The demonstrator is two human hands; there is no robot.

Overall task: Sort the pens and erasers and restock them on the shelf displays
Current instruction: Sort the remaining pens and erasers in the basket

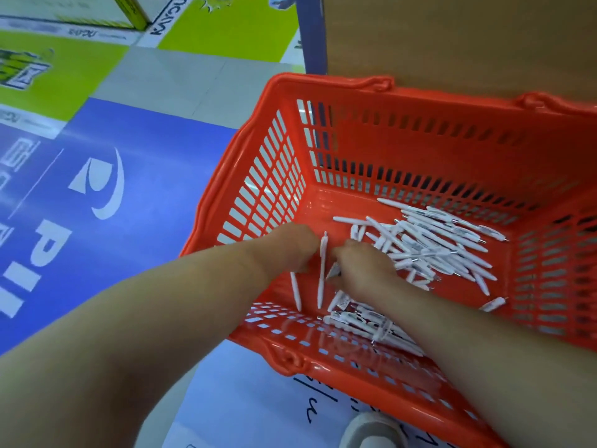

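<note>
An orange slotted basket (290, 101) stands on the floor and holds several white pens (445, 240) in a loose pile on its bottom. Both my hands reach down into it. My left hand (290, 245) has its fingers curled around white pens, two of which (322, 270) stick out below the fist. My right hand (361, 261) is just beside it, fingers curled on a pen at the edge of the pile. More pens (365, 324) lie under my right forearm. No erasers are visible.
The floor carries blue (97, 221) and green (64, 76) printed graphics. A brown cardboard or wooden panel (452, 37) rises behind the basket. A white shoe tip (371, 431) shows at the bottom edge, beside the basket's near rim.
</note>
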